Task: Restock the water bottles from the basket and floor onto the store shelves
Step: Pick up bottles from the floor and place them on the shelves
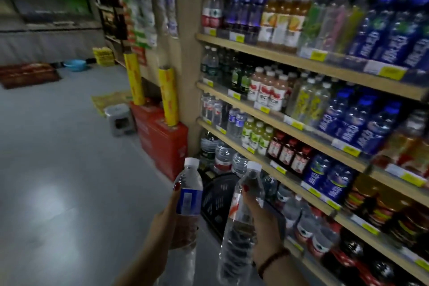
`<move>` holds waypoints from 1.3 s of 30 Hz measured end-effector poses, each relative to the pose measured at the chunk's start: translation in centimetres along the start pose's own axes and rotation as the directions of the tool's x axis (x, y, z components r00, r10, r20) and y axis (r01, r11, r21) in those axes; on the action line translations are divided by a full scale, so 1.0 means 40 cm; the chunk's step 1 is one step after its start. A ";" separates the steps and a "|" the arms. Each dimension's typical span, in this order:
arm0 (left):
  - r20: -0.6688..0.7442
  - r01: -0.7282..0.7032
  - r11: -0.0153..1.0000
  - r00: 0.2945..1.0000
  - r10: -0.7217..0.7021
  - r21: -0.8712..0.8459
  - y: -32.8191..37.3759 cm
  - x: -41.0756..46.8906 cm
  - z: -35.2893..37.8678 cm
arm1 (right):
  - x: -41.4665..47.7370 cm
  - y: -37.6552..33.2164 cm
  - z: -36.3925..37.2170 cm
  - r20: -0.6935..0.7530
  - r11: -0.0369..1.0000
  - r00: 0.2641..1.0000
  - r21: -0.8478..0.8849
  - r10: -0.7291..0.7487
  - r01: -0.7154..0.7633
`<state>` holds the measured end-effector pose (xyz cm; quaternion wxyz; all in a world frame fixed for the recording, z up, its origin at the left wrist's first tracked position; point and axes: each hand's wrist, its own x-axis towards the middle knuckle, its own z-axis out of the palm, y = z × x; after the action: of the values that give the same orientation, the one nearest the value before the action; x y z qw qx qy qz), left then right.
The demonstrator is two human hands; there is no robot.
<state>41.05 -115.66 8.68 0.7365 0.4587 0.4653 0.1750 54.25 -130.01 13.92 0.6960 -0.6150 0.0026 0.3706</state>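
My left hand (173, 220) grips a clear water bottle with a blue label (189, 197) and a white cap, held upright. My right hand (262, 218) grips a second clear water bottle with a red and white label (241, 218), also upright. Both bottles hang in front of me, left of the wooden store shelves (290, 125). A black plastic basket (216, 202) stands on the floor behind the two bottles, partly hidden by them. Large water bottles (222, 155) stand low down beyond the basket.
The shelves on the right are packed with rows of drinks behind yellow price tags. Red cartons (162, 144) with two yellow rolls on top stand against the shelf end. A small grey stool (118, 118) sits on the grey floor, with a blue basin (75, 65) far back.
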 end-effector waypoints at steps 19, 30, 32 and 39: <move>0.021 0.049 0.998 0.999 -0.048 -0.046 0.228 0.386 -0.299 | 0.311 0.031 0.471 -0.010 0.988 0.999 -0.150 0.046 -0.047; 0.118 0.115 0.993 0.986 -0.116 0.016 0.415 0.783 -0.262 | 0.750 -0.092 0.603 -0.033 0.991 0.999 -0.130 0.032 -0.036; 0.132 0.109 0.994 0.985 -0.108 -0.003 0.448 0.831 -0.254 | 0.810 -0.114 0.625 -0.018 0.992 1.000 -0.127 -0.005 0.003; 0.159 0.137 0.990 0.977 -0.141 0.033 0.585 1.016 -0.230 | 0.986 -0.155 0.720 -0.028 0.995 0.998 -0.075 -0.060 0.058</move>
<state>57.78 -71.00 5.64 0.7769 0.4457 0.4373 0.0805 73.06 -84.90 8.09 0.6833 -0.6458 -0.0188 0.3402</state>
